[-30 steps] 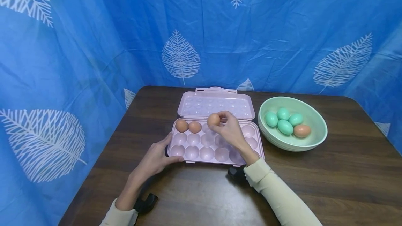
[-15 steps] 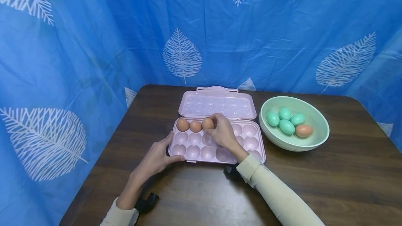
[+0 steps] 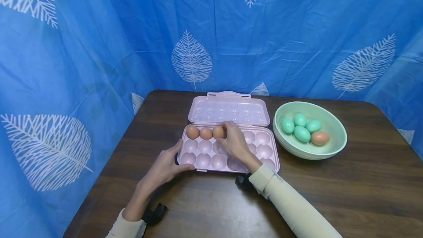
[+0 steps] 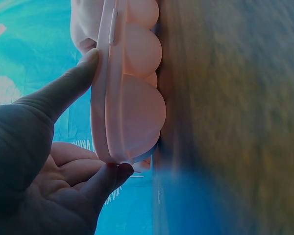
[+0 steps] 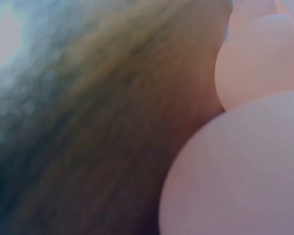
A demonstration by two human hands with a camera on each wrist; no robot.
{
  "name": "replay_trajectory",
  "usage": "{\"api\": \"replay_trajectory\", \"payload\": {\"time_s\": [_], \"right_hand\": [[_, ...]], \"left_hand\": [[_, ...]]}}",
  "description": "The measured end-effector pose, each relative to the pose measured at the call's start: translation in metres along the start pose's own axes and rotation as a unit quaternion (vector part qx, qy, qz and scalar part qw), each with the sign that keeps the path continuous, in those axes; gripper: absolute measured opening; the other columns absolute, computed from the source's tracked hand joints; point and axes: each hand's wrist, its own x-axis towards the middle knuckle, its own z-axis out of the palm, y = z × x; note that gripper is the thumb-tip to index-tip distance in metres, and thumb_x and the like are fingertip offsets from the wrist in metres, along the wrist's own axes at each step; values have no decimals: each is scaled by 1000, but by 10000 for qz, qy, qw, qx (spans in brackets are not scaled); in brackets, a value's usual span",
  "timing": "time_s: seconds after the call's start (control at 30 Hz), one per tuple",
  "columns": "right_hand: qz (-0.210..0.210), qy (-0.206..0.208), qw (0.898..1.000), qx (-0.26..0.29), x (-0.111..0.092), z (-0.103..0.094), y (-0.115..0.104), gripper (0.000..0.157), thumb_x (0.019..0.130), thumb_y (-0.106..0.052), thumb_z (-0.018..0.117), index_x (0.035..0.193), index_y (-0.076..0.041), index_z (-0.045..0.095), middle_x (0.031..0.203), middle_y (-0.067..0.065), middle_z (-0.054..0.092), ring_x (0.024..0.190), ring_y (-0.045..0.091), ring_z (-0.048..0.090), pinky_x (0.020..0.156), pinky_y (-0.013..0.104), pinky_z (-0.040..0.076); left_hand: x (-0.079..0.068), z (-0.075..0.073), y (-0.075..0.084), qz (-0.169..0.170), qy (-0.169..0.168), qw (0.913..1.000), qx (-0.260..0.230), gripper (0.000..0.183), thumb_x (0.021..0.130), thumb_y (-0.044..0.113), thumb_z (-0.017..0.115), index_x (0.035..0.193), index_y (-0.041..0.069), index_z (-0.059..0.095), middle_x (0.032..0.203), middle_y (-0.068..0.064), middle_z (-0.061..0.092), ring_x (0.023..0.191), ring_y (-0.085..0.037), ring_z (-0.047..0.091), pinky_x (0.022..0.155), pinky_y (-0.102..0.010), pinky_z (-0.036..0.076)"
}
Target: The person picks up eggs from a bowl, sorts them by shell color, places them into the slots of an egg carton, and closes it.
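Some way behind the fingers of the right hand (image 3: 234, 140) begins a pale cream sleeve (image 3: 294, 203), with a wide cuff (image 3: 262, 177). On the cloth just after it is a dark marking (image 3: 278, 177), too small for reading. Behind the fingers of the left hand (image 3: 165, 166), the left sleeve (image 3: 127, 227) is likewise cream. Beside this sleeve's end, behind the thumb, is a black, hook-shaped piece (image 3: 155, 214); another black piece (image 3: 242, 181), partly hidden, is near the right wrist.

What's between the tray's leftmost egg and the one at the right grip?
One brown egg, in the far row of the tray; the head view shows it.
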Motion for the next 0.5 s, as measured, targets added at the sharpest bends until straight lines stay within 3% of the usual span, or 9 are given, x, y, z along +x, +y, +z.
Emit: {"api": "replay_trajectory", "payload": {"time_s": [0.23, 0.5], "right_hand": [[306, -22, 9987, 407, -2, -2, 1, 44, 80, -3, 78, 121, 3, 63, 112, 15, 65, 103, 28, 61, 92, 40, 50], [366, -166, 9962, 777, -6, -13, 3, 46, 85, -11, 77, 126, 4, 62, 120, 18, 65, 110, 30, 62, 96, 42, 50]], "left_hand": [[0, 2, 0, -37, -46, 10000, 0, 106, 75, 47, 83, 152, -3, 29, 153, -22, 34, 137, -38, 39, 105, -48, 38], [0, -1, 0, -44, -47, 10000, 21, 107, 75, 47, 84, 153, -2, 28, 154, -21, 34, 138, -38, 39, 106, -48, 37]]}}
